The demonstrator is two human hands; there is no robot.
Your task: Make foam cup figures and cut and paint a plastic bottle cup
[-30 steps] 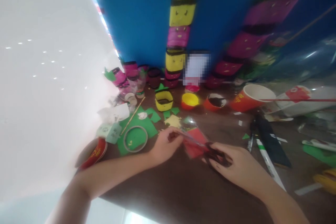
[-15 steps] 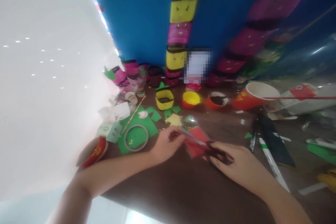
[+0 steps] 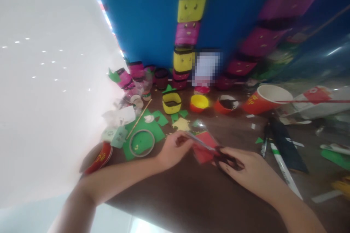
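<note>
My right hand (image 3: 247, 167) grips dark-handled scissors (image 3: 201, 141), fingers in the loops. The blades point up and left, and their tips reach the fingers of my left hand (image 3: 175, 149). That hand is closed in a pinch; whatever lies between its fingertips is too small or blurred to name. Beneath the blades is a red sheet (image 3: 203, 154) in what looks like a clear wrapper. Just beyond my left fingers rests a pale yellow cut paper piece (image 3: 181, 124). To the left, a roll of tape (image 3: 130, 143) lies on green paper (image 3: 157, 136).
A yellow painted cup (image 3: 171, 107), a cup with yellow paint (image 3: 199, 102) and a larger red paper cup (image 3: 251, 100) stand along the back. A white marker (image 3: 286, 171) lies right of my right hand. At left is a tipped red cup (image 3: 100, 158), near a thin stick (image 3: 139, 119).
</note>
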